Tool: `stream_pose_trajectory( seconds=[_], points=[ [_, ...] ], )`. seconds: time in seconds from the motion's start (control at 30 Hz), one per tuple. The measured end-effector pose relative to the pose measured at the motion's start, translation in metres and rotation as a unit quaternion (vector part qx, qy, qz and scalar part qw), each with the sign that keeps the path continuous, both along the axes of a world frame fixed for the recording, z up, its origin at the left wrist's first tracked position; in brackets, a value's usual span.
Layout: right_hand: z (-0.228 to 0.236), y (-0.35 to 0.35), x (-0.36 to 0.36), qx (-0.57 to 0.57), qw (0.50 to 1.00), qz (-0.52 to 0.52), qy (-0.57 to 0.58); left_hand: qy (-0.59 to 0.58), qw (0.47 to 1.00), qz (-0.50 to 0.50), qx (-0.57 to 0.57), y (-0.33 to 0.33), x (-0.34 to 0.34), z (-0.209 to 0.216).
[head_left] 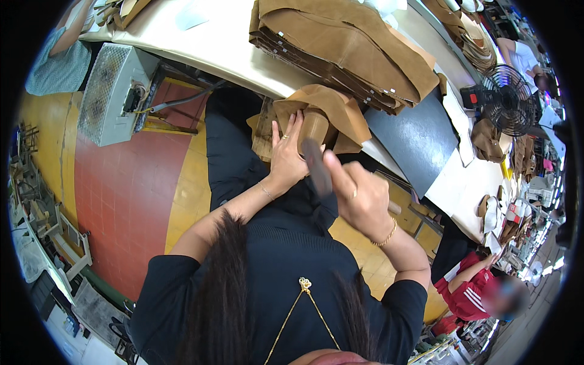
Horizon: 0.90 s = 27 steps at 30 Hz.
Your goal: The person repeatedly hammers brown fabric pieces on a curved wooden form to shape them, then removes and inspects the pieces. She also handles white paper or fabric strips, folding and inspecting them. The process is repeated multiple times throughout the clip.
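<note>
**Two hands on a brown piece**

Two hands work at the edge of a long table (pixel 225 48); the left hand (pixel 286 159) lies flat on a tan piece (pixel 331 112) of soft brown stuff, with its fingers (pixel 291 131) spread a little and pressing, not pinching; the piece sits at the near edge of the table, just in front of the person, folded over a small round form (pixel 314 128); the right hand (pixel 362 198) is curled tight into a fist around the handle of a dark tool (pixel 316 165); the tool looks blurred, and its far end is right by the form; I cannot tell if it touches.

Behind the piece lies a big stack (pixel 347 48) of the same brown stuff, piled flat on the table; to the right of it is a dark mat (pixel 417 137); a black fan (pixel 508 100) stands further right; a grey box (pixel 112 94) sits on the floor by the table, to the left; another person in a red top (pixel 468 292) sits low on the right.
</note>
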State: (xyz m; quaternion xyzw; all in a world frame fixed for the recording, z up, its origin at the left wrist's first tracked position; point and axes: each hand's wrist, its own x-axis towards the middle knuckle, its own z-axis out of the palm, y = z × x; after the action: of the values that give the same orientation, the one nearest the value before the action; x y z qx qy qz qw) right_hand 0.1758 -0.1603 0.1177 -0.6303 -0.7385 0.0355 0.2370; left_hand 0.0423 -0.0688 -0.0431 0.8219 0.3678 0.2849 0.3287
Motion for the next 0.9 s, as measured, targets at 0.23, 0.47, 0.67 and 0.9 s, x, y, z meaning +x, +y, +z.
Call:
stream_pose_trajectory(
  seconds=[0.23, 0.47, 0.67, 0.9],
  points=[
    [-0.018, -0.002, 0.002, -0.085, 0.995, 0.012, -0.045, 0.013, 1.000, 0.001, 0.010, -0.002, 0.000, 0.001],
    [-0.030, -0.006, 0.009, -0.079, 0.994, 0.036, -0.060, 0.000, 1.000, -0.003, 0.005, -0.002, 0.000, -0.005],
    [-0.033, -0.005, 0.010, -0.106, 0.994, -0.016, -0.018, -0.012, 1.000, -0.009, -0.003, -0.001, 0.000, 0.002],
    [-0.046, 0.010, 0.026, -0.071, 0.975, -0.108, 0.183, 0.009, 1.000, 0.000, -0.015, 0.000, 0.002, 0.004]
  ],
)
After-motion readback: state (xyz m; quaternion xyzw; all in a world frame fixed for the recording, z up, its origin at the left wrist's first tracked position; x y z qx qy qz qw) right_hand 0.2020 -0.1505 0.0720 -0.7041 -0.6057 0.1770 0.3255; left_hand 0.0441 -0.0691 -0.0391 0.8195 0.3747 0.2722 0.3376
